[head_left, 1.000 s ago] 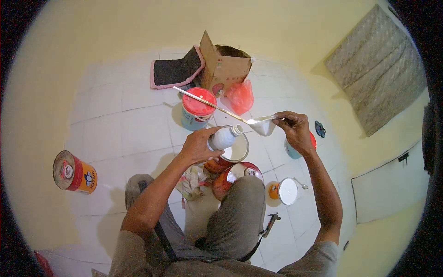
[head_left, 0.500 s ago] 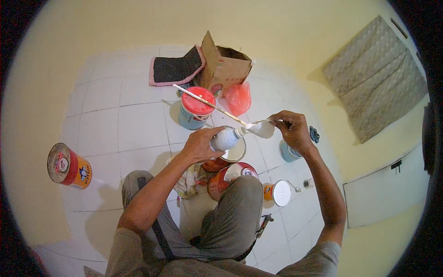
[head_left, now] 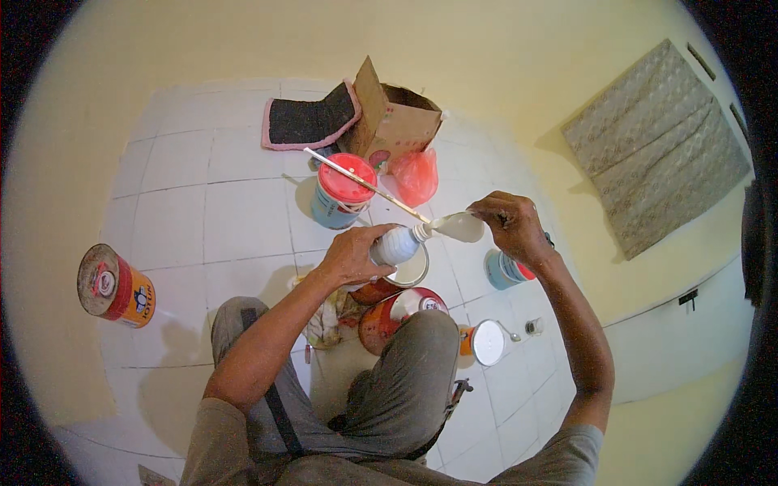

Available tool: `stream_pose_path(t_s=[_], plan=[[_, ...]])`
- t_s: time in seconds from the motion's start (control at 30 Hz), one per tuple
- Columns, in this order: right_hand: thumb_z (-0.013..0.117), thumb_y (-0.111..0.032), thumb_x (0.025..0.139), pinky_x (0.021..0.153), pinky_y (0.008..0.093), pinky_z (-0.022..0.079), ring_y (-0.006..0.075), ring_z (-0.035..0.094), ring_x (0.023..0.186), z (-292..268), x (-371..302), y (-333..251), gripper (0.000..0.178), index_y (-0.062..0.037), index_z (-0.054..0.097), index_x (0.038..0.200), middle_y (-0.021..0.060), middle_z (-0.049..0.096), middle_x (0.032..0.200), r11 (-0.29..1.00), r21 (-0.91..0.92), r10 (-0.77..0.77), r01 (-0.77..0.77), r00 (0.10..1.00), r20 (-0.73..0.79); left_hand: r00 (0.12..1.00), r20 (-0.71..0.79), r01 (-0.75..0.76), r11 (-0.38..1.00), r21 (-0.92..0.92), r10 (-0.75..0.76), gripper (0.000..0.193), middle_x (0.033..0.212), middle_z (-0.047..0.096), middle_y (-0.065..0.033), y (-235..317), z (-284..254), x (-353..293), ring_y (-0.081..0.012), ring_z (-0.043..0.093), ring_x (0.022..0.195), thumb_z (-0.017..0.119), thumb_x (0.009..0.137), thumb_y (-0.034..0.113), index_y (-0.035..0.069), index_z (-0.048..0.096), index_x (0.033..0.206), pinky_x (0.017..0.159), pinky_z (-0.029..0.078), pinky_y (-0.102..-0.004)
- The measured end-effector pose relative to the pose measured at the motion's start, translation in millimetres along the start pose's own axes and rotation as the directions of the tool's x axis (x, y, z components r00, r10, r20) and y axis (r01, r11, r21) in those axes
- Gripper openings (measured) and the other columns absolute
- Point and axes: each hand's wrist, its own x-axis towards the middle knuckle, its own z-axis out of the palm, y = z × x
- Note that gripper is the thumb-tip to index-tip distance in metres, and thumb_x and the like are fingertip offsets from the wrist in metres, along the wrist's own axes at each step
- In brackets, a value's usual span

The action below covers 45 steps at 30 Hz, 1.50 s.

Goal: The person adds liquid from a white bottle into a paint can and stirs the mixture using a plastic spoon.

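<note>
My left hand [head_left: 347,257] is closed round a white plastic bottle [head_left: 396,246], tilted with its uncapped neck up and to the right. My right hand [head_left: 509,225] pinches the wide rim of a white funnel [head_left: 460,228]. The funnel lies nearly sideways, its narrow end at the bottle's mouth; whether it sits inside the neck I cannot tell. Below the bottle stands an open can [head_left: 419,270], partly hidden by my left hand and the bottle. A long thin stick [head_left: 365,183] slants across the red-lidded bucket [head_left: 336,206] behind.
A red can [head_left: 374,327] stands by my knee, near rags [head_left: 324,324]. An orange can with white top [head_left: 489,343], a spoon [head_left: 511,333], a small jar [head_left: 534,326] and a blue tub [head_left: 504,271] are rightward. Farther lie a carton [head_left: 409,125] and red bag [head_left: 415,176]; leftward, a paint can [head_left: 121,287].
My right hand has drawn slightly left and the funnel's narrow end has come closer to the bottle's mouth. My left hand keeps its hold on the bottle. The view has shifted a little.
</note>
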Motion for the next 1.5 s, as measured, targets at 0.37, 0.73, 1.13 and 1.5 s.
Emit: stream_pose_path(t_s=[0.37,0.73,1.13,1.5], plan=[[0.071,-0.001,0.08,0.073,0.0407,0.061,0.0298,0.075,0.084,-14.6,11.0,-11.6,0.024,-0.0099,0.081,0.1,0.0095,0.077,0.095,0.965,-0.186,-0.176,0.184,0.983,0.059,1.0,-0.01,-0.014,0.999,-0.051,0.013,0.08,0.115,0.076,-0.0186,1.2,6.7,-0.5,-0.0374,0.074,0.105,0.091,0.066,0.034,0.016,0.065,0.14,0.097,0.057,-0.0495],[0.069,0.0,0.078,0.078,0.0414,0.06,0.0303,0.074,0.09,-24.7,18.0,-23.2,0.03,-0.0107,0.078,0.105,0.009,0.075,0.101,0.936,-0.287,-0.153,0.205,0.969,0.192,1.0,0.015,0.017,0.999,-0.028,-0.017,0.085,0.12,0.076,-0.0159,-2.4,9.0,2.2,-0.0359,0.074,0.108,0.09,0.066,0.039,0.019,0.063,0.144,0.1,0.057,-0.0484],[0.072,-0.002,0.077,0.075,0.0416,0.06,0.031,0.074,0.086,-26.2,23.6,-30.1,0.03,-0.0108,0.078,0.105,0.0106,0.074,0.099,0.895,-0.354,-0.196,0.272,0.952,0.235,1.0,-0.003,-0.005,1.0,-0.031,0.005,0.083,0.119,0.076,-0.0154,-0.1,7.4,1.6,-0.0354,0.074,0.107,0.09,0.066,0.038,0.018,0.063,0.142,0.097,0.058,-0.0477],[0.065,0.011,0.071,0.068,0.0415,0.06,0.0311,0.073,0.079,-28.7,27.1,-32.0,0.042,-0.0086,0.078,0.106,0.0106,0.075,0.099,0.875,-0.359,-0.245,0.326,0.936,0.252,1.0,0.015,0.016,0.999,-0.034,-0.016,0.084,0.123,0.075,-0.0157,2.7,4.8,3.0,-0.035,0.073,0.112,0.091,0.067,0.04,0.018,0.063,0.143,0.1,0.056,-0.0484]])
